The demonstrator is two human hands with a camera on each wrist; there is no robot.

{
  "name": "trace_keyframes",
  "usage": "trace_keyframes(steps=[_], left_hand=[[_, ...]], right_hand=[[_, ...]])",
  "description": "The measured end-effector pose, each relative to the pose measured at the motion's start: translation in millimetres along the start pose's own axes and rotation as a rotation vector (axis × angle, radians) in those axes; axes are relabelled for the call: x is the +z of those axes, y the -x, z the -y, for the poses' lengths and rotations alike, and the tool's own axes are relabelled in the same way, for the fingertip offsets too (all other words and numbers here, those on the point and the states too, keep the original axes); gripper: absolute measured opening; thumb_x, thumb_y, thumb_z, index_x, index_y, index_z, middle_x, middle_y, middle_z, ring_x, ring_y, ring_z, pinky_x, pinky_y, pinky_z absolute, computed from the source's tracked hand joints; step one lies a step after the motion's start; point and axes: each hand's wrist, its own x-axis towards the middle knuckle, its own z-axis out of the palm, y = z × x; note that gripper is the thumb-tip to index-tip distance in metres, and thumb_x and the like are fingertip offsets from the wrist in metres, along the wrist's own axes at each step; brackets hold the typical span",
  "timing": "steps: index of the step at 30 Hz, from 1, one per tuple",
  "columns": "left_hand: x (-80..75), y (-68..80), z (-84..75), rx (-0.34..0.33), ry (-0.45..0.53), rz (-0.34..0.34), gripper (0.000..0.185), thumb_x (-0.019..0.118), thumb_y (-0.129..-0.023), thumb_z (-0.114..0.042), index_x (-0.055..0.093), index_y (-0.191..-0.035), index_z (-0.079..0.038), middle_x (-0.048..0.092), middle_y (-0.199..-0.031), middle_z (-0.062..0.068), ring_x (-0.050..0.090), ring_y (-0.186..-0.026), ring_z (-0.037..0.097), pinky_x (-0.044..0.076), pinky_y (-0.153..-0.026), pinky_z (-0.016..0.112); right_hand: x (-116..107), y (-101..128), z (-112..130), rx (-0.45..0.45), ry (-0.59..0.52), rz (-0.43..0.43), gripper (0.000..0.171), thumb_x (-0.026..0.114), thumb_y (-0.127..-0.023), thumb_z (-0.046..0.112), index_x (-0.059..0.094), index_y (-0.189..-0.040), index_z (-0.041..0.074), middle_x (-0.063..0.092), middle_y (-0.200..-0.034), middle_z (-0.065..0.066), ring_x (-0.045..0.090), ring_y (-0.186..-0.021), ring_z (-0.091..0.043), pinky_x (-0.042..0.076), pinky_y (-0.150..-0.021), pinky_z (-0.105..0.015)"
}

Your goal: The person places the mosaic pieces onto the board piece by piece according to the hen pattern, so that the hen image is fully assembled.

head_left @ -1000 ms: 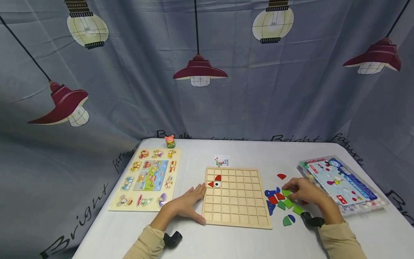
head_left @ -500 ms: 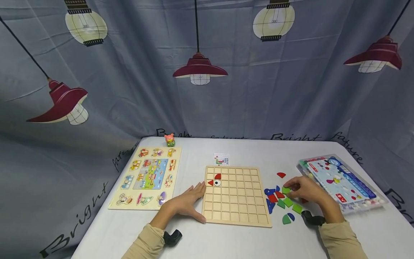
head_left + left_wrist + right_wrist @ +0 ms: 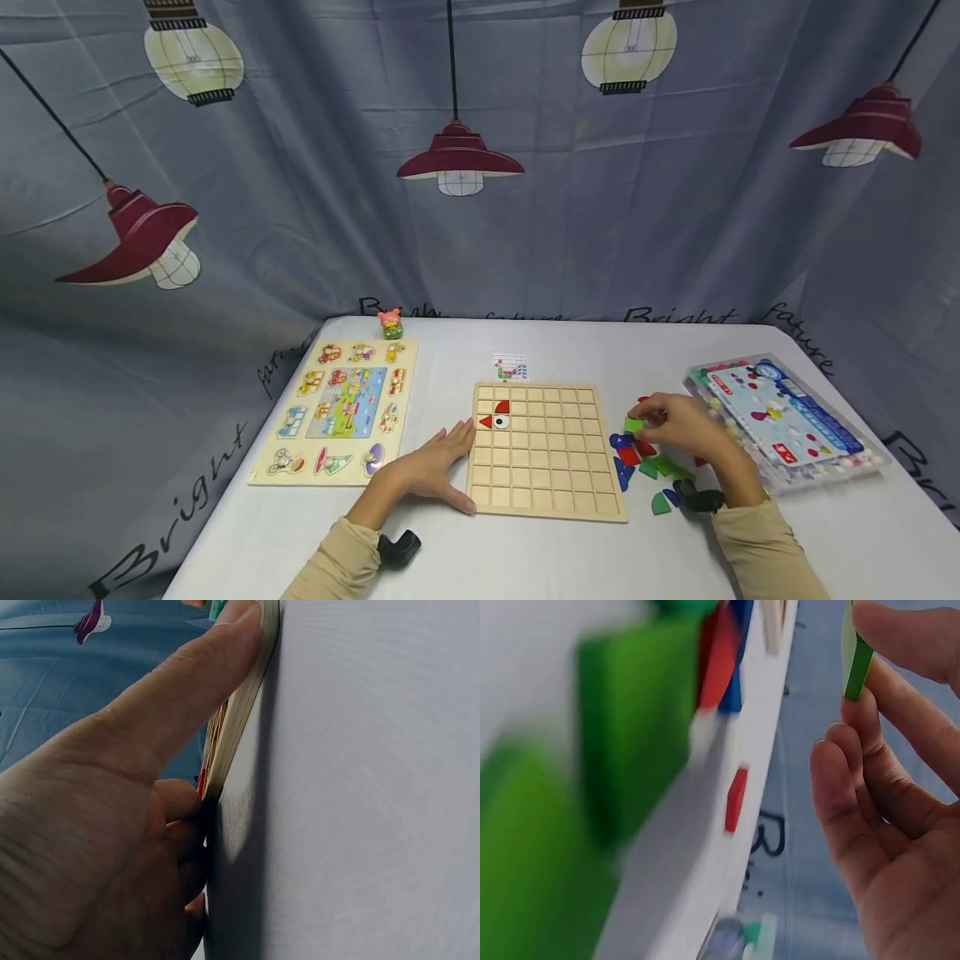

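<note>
Pinching a green tile just right of the wooden grid board, the right hand is raised over the loose pieces. The board's left edge is pressed by the left hand, fingers straight. With so thin a pinch, the tile could slip and be dropped among the pieces.

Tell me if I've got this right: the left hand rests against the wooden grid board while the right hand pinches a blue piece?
Not quite. The piece pinched by the right hand is green, not blue; the right wrist view shows it held in the fingertips' grip. The rest stands: the left hand does rest against the wooden grid board.
</note>
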Motion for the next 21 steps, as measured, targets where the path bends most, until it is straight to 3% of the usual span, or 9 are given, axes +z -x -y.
trace_keyframes(steps=[5,21], left_hand=[[0.6,0.4,0.7,-0.007,0.009,0.000,0.123,0.081,-0.067,-0.059,0.016,-0.155,-0.003,0.005,-0.165,0.009,0.003,-0.154,0.022,0.004,-0.127,0.044],[2.7,-0.5,2.0,-0.007,-0.004,-0.007,0.124,0.081,-0.066,-0.060,0.017,-0.155,-0.002,0.006,-0.165,0.010,0.004,-0.154,0.022,0.005,-0.126,0.043]], right_hand=[[11,-9,16,-0.081,-0.029,-0.013,0.027,0.079,-0.076,0.013,0.074,-0.101,0.005,0.064,-0.086,-0.002,0.048,-0.071,-0.011,0.044,-0.057,-0.021],[40,-32,64,-0.176,-0.066,0.027,0.024,0.080,-0.075,0.013,0.075,-0.099,0.009,0.067,-0.087,0.003,0.053,-0.074,-0.010,0.046,-0.062,-0.020]])
